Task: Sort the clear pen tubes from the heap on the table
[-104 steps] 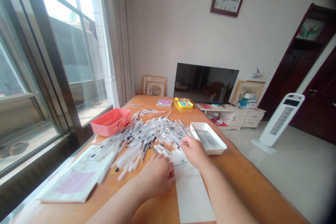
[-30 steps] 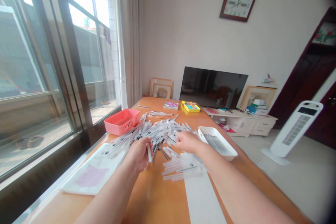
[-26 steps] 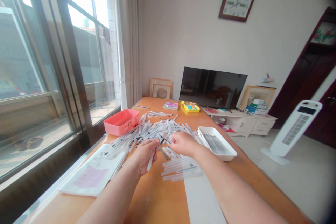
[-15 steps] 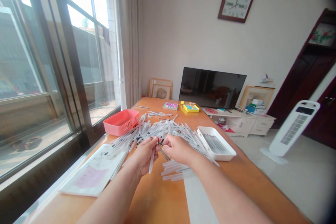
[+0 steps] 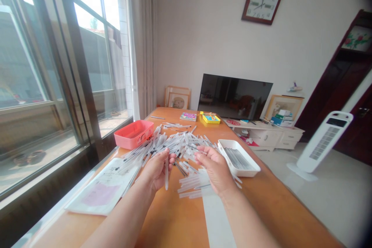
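My left hand (image 5: pixel 159 168) is closed, pinching a translucent white pen barrel (image 5: pixel 166 176) that points down toward the table. To its right, my right hand (image 5: pixel 213 166) grips a thin dark pen refill (image 5: pixel 192 147) between thumb and fingers, its tip pointing left over the pile. Beyond both hands spreads a heap of clear pen parts (image 5: pixel 177 141), some with black ends. Beneath and beside my right hand lies a loose group of frosted pen tubes (image 5: pixel 188 186). A white tray (image 5: pixel 254 171) with many thin grey sticks in it stands right of that hand.
A red plastic basket (image 5: pixel 122 139) sits at the left edge of the wooden table (image 5: pixel 168 217). A booklet (image 5: pixel 99 193) lies in front of it, and a white paper strip (image 5: pixel 217 217) runs toward me. Farther back are a yellow box (image 5: pixel 213 121) and a colourful book (image 5: pixel 188 116).
My hands have drawn apart. My right hand has moved right and turned, with the thin refill now showing in it. The left hand keeps the pen barrel, almost in place.
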Motion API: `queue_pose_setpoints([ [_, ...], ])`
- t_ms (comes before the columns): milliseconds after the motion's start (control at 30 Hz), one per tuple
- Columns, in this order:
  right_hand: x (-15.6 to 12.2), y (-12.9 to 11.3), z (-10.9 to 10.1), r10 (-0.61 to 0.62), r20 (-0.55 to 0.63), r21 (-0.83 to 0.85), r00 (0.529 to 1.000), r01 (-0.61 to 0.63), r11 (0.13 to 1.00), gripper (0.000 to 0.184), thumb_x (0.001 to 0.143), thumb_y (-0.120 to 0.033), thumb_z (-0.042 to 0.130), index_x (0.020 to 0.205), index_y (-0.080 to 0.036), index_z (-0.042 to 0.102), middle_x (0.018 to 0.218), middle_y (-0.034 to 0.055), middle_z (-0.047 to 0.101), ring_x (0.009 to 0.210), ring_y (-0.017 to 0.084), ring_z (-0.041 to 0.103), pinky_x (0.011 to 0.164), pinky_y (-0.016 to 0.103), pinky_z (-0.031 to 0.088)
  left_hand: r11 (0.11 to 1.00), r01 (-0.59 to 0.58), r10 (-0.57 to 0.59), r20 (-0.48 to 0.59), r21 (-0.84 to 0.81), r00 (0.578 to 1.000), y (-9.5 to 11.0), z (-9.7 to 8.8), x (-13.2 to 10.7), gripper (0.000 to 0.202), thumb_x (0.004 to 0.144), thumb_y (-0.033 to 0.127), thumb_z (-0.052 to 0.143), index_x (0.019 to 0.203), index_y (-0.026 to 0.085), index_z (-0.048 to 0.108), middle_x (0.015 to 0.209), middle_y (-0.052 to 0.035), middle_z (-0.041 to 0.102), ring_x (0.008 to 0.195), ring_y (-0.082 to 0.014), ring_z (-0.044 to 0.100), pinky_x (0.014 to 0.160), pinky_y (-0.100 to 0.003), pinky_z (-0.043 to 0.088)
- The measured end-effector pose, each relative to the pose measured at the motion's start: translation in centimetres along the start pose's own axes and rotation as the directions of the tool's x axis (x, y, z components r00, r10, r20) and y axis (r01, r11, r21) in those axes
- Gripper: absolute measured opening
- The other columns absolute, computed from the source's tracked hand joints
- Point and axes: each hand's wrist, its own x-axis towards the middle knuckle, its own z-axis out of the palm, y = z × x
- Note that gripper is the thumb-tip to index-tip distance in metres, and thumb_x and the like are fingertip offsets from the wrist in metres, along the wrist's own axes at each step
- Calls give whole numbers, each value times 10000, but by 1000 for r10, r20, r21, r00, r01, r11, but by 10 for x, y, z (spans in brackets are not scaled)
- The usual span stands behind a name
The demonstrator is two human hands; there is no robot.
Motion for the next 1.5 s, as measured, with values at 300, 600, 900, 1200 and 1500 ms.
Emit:
queue_pose_setpoints([
  [300,12,-2,-28,-57,-162,149,985,82,985,375,760,-467,791,1006,-188,741,984,68,708,810,175,650,608,250,487,985,62,-105,276,160,955,-3,3,-11,201,831,243,740,1010,169,688,805,-48,694,533,-73,584,467,-160,453],
  [600,15,0,-38,-116,-196,91,974,136,986,346,808,-457,746,1022,-185,736,825,36,683,717,145,597,637,264,481,955,10,-161,490,295,857,-6,7,-23,231,806,193,742,1027,130,718,903,-142,736,649,-118,623,616,-209,469],
  [900,13,3,-35,-123,-156,15,980,127,992,336,829,-476,713,1020,-200,731,809,22,677,679,134,575,628,257,479,937,-23,-160,486,349,859,-4,7,-25,228,799,208,739,1013,143,695,895,-139,742,632,-125,606,627,-229,453],
  [1200,13,5,-34,-121,-148,-12,981,121,993,353,848,-488,693,1032,-188,715,809,19,671,679,129,574,634,253,479,917,-31,-194,514,397,836,-3,5,-25,220,814,221,721,1010,138,667,898,-130,744,627,-123,605,646,-242,456],
  [1500,6,9,-18,-127,-88,-69,988,122,990,446,823,-446,733,1158,-217,548,753,-13,681,664,155,629,666,285,504,909,-51,-196,532,414,824,-6,4,-23,184,839,241,709,976,134,648,907,-125,738,641,-123,602,656,-253,456],
])
